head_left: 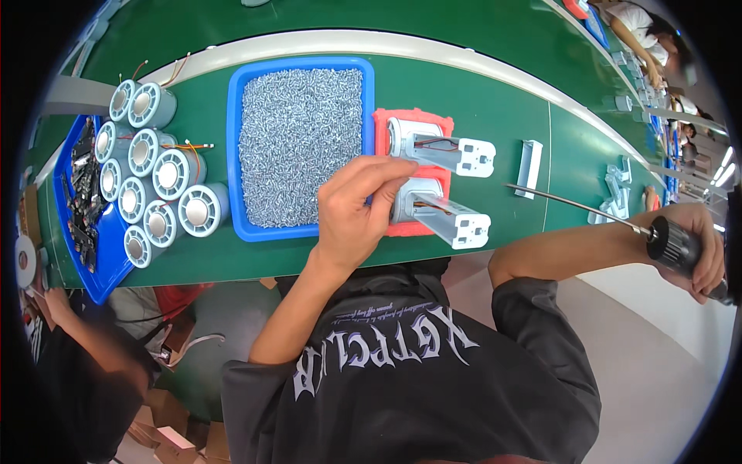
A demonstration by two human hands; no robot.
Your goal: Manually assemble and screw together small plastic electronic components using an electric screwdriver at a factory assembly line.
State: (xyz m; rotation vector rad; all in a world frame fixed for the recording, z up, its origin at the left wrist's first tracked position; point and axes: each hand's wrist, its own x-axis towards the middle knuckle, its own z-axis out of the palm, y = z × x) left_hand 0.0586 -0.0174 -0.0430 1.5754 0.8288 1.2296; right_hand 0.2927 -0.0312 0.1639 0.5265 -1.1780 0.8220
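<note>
My left hand (348,210) is over the right edge of a blue tray of small silver screws (297,143). Thumb and forefinger are pinched together near two pale grey plastic housings; anything between them is too small to make out. The upper housing (475,157) and the lower housing (468,230) lie side by side in a red fixture (446,125), coloured wires showing inside each. Out to the right, my right hand (709,251) is wrapped round a black electric screwdriver (672,244). Its long thin bit points left, the tip apart from the housings.
Several round grey motor units (170,174) with wires stand left of the screws. Beyond them a blue bin (108,271) holds dark parts. A pale bracket (529,168) and several plastic pieces (614,193) lie rightward. Co-workers sit left and far right.
</note>
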